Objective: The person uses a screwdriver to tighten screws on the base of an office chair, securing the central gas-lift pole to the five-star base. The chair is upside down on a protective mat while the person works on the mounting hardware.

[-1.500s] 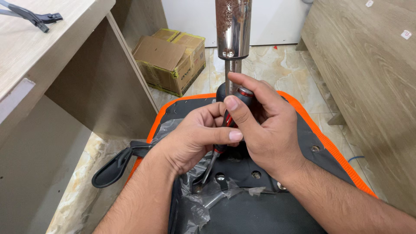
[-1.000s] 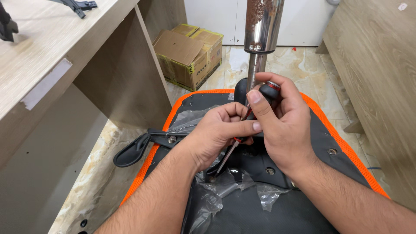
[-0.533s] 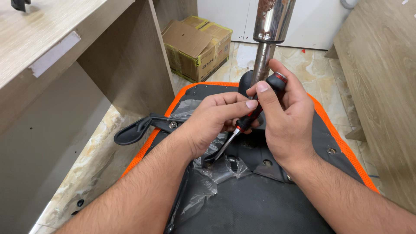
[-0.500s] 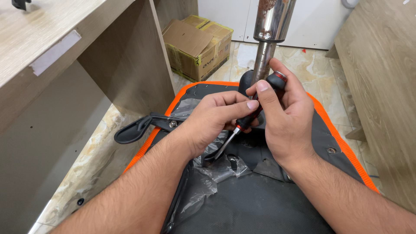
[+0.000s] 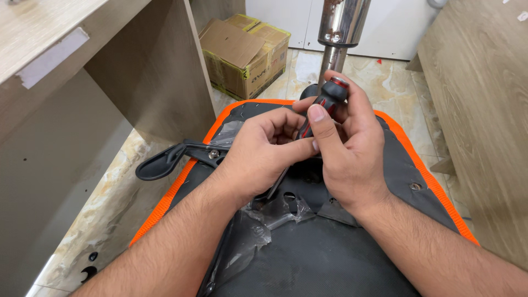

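An upturned office chair seat (image 5: 407, 159), dark grey with an orange rim, lies under my hands. A chrome gas-lift column (image 5: 341, 27) rises from its middle. My right hand (image 5: 349, 148) is wrapped around the black and red handle of a screwdriver (image 5: 324, 102), which slants down toward the seat's metal mechanism. My left hand (image 5: 264, 154) pinches the screwdriver shaft just below the handle. The tip is hidden behind my fingers. Torn clear plastic wrap (image 5: 258, 225) lies on the seat near my wrists.
A black lever handle (image 5: 165, 159) juts from the seat's left side. A wooden desk (image 5: 82, 71) stands at left, a cardboard box (image 5: 242, 49) behind it on the marble floor, and a wooden panel (image 5: 484, 110) at right.
The view has shifted, so the hands sit further right and lower in the frame. Both hands keep their hold on the screwdriver, whose handle has tilted slightly.
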